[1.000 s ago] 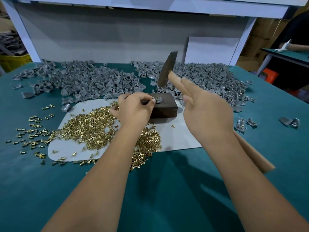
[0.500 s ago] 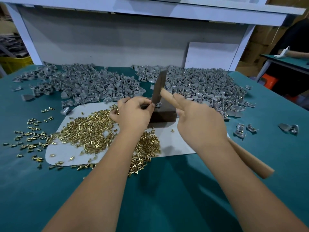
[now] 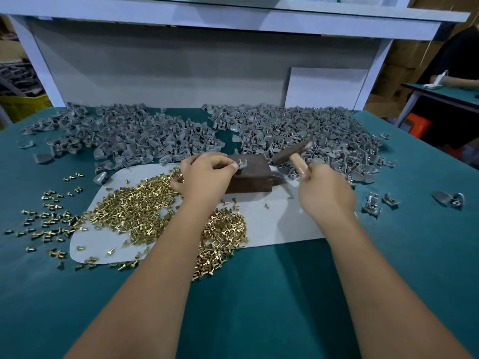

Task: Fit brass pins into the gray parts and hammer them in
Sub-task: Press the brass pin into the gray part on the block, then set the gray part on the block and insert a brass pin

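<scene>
My left hand (image 3: 207,174) pinches a small gray part (image 3: 242,165) with a brass pin standing in it, held on top of a dark brown block (image 3: 252,177). To the right of the block, my right hand (image 3: 326,193) grips the wooden handle of a hammer (image 3: 293,152). The hammer head is off to the block's right, low and tilted. A heap of brass pins (image 3: 140,211) lies on a white sheet (image 3: 285,224) under my left forearm.
Two big piles of gray parts (image 3: 134,136) (image 3: 305,128) fill the back of the teal table (image 3: 259,294). A few gray parts (image 3: 373,203) lie at the right. Loose pins (image 3: 46,216) scatter left. A white shelf frame (image 3: 233,19) stands behind; a person sits far right.
The hammer came down from raised onto the part on the block, then swung away to the right and low. My left hand stayed on the part.
</scene>
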`<action>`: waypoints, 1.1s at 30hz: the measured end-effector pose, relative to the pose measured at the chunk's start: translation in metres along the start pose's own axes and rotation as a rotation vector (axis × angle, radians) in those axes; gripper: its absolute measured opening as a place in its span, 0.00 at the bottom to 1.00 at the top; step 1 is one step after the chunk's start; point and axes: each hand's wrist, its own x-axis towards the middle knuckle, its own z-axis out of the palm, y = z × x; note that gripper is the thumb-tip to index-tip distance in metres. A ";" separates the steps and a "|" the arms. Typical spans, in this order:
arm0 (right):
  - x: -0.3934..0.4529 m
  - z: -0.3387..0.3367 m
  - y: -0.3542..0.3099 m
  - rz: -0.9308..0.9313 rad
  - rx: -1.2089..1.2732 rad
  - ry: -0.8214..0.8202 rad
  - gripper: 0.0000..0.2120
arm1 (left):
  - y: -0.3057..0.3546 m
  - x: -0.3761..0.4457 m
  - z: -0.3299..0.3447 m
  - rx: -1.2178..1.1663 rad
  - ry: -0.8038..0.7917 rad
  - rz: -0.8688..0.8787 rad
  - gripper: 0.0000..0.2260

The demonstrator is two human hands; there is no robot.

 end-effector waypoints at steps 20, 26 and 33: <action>-0.001 0.003 -0.045 -0.286 0.346 0.153 0.09 | -0.003 -0.003 -0.005 0.011 -0.069 0.096 0.09; 0.010 0.026 -0.076 -0.357 0.365 -0.056 0.05 | -0.005 0.001 -0.005 -0.024 -0.083 0.157 0.11; 0.011 0.035 -0.074 -0.336 0.469 -0.012 0.04 | -0.003 -0.001 -0.006 0.055 -0.036 0.160 0.10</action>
